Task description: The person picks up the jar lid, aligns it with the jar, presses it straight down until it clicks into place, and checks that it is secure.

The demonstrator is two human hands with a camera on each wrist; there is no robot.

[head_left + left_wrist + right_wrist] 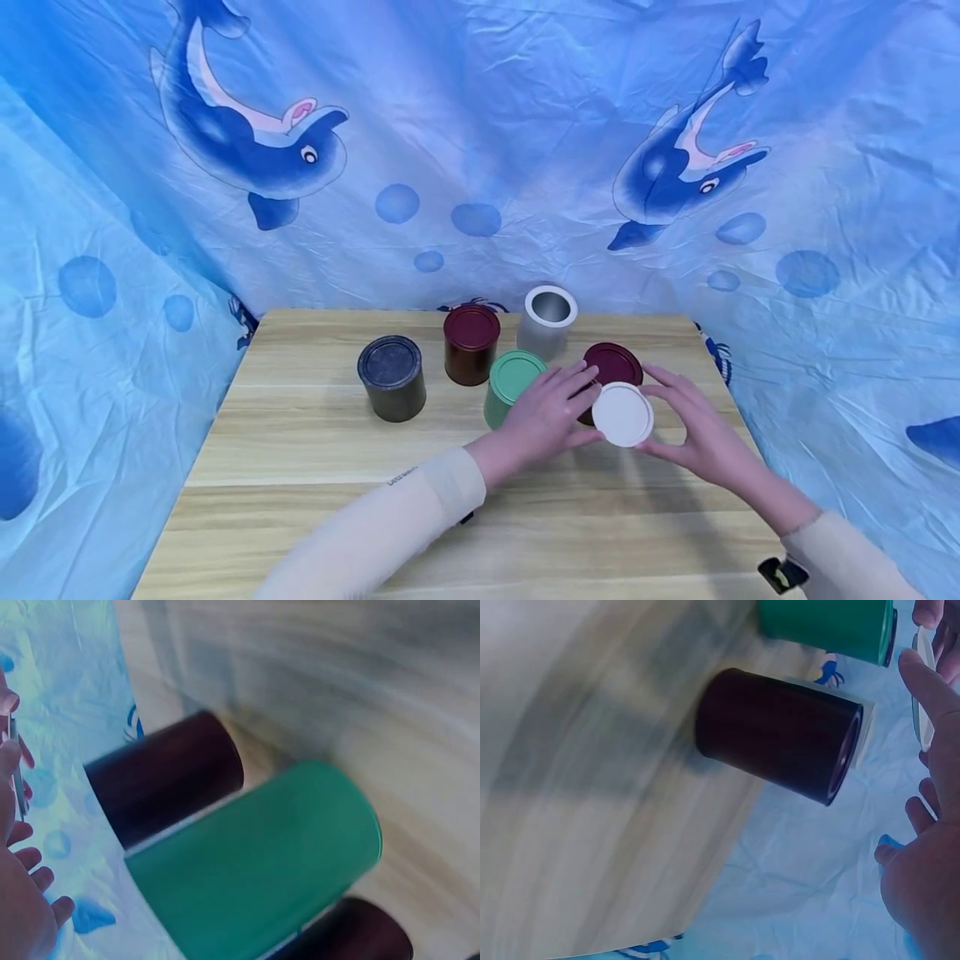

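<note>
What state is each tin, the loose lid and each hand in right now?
white lid: off any tin, held between both hands above the table.
silver tin: upright, open, no lid.
green tin: upright, lid on.
dark red tin: upright, lid on, behind the white lid.
maroon tin: upright, lid on.
dark tin: upright, lid on.
left hand: fingertips on the lid's edge.
right hand: fingers holding the lid's other edge.

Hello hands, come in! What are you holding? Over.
Both hands pinch white lid. Lid above maroon can. Green can beside left hand.
</note>
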